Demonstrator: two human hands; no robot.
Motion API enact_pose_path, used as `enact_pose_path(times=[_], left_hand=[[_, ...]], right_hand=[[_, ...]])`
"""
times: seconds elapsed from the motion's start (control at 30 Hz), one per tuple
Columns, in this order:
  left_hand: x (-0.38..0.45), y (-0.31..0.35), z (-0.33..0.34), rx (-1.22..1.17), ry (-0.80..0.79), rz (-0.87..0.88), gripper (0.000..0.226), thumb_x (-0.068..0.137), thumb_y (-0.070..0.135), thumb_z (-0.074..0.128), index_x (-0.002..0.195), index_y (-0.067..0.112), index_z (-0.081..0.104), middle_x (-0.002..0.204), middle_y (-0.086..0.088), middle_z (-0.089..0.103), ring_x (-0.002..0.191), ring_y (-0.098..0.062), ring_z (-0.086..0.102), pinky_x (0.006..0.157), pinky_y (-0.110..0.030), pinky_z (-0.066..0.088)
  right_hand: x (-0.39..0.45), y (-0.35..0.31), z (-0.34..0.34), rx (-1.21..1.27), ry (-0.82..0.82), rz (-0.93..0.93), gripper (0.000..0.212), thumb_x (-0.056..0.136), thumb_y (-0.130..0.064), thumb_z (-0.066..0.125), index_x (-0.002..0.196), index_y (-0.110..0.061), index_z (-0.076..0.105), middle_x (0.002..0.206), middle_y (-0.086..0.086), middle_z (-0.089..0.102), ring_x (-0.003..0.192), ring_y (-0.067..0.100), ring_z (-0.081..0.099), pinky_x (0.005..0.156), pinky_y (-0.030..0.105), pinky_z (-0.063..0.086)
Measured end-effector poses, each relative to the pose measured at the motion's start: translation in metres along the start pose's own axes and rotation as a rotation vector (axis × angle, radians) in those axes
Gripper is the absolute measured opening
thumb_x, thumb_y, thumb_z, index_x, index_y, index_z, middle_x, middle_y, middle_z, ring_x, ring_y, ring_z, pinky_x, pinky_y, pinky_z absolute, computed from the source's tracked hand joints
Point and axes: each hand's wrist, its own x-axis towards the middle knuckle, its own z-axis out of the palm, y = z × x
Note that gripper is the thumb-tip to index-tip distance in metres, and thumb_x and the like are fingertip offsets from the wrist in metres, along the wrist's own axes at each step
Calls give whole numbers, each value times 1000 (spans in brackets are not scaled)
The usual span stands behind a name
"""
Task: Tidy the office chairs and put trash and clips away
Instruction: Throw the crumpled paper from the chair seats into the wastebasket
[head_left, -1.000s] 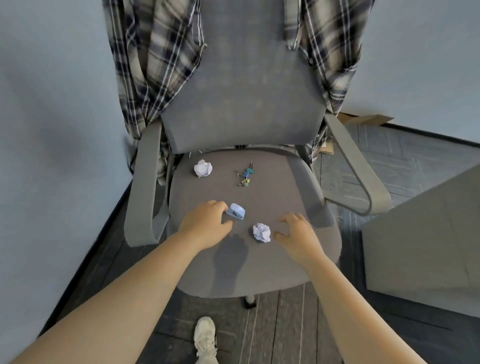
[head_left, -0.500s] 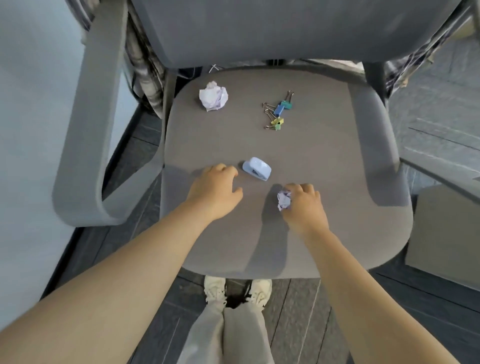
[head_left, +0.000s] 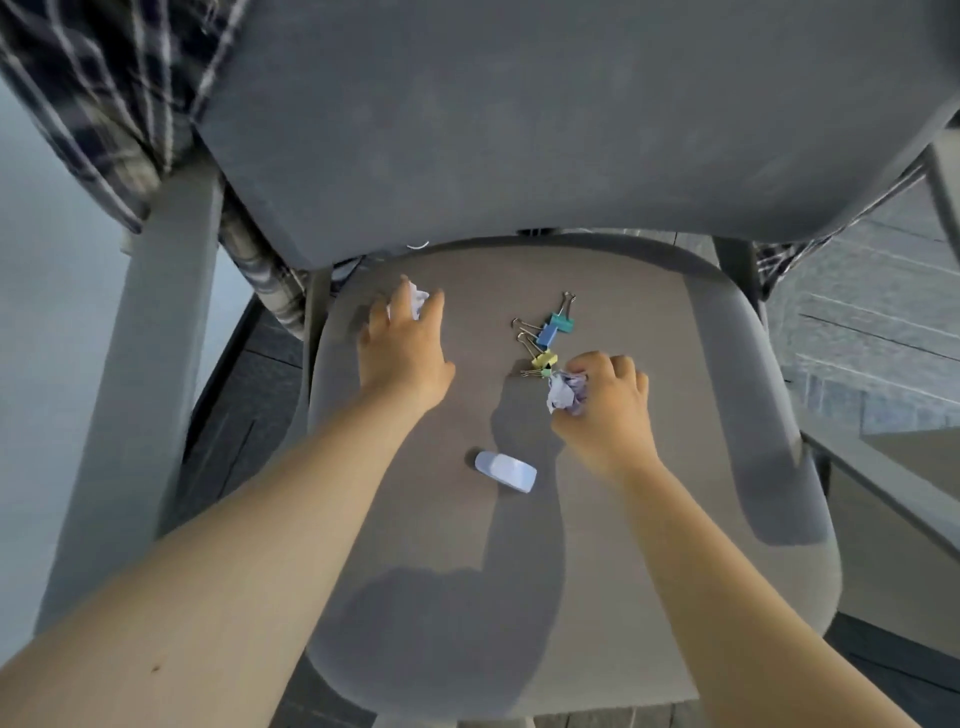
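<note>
I look down on a grey office chair seat. My right hand is shut on a crumpled white paper ball, held just above the seat beside a small heap of coloured binder clips. My left hand reaches to the back left of the seat, its fingers spread around a second paper ball that is mostly hidden by them. A small light-blue stapler lies on the seat between my forearms.
The chair's backrest rises close ahead with a plaid shirt draped over it. Grey armrests flank the seat. A pale wall stands at the left; dark floor and a grey box edge at the right.
My right hand has lifted the near paper ball and carried it toward the clips. My left hand moved from beside the stapler to the far paper ball. The view has closed in.
</note>
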Motion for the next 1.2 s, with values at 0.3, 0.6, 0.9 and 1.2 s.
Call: enact_pose_path(times=[0.3, 0.6, 0.9, 1.2], left_hand=[[48, -19, 25, 0, -27, 60, 17, 85, 0, 53, 102, 3, 56, 119, -22, 49, 108, -42, 50, 71, -41, 42], [-6, 55, -24, -113, -120, 339, 34, 89, 13, 53, 123, 14, 52, 128, -13, 47, 111, -35, 51, 87, -36, 46], [-132, 153, -34, -79, -243, 668, 38, 86, 9, 55, 123, 19, 54, 132, -7, 46, 112, -32, 52, 93, -33, 42], [-266, 247, 12, 125, -497, 1246, 41, 87, 9, 58, 127, 17, 52, 135, -8, 44, 122, -29, 43, 100, -36, 39]], right_hand=[[32, -3, 18, 186, 22, 19, 37, 81, 2, 57, 116, -2, 50, 125, 17, 43, 109, 26, 46, 62, 15, 29], [-14, 5, -42, 185, 188, 55, 35, 77, 5, 54, 111, -1, 51, 118, 17, 51, 110, 32, 45, 70, 20, 28], [-158, 68, -117, 240, 355, 257, 35, 79, 0, 55, 113, -2, 50, 115, 16, 55, 105, 33, 50, 76, 35, 41], [-337, 148, -114, 397, 684, 734, 24, 87, -11, 53, 111, -8, 52, 114, 9, 59, 102, 24, 54, 79, 35, 48]])
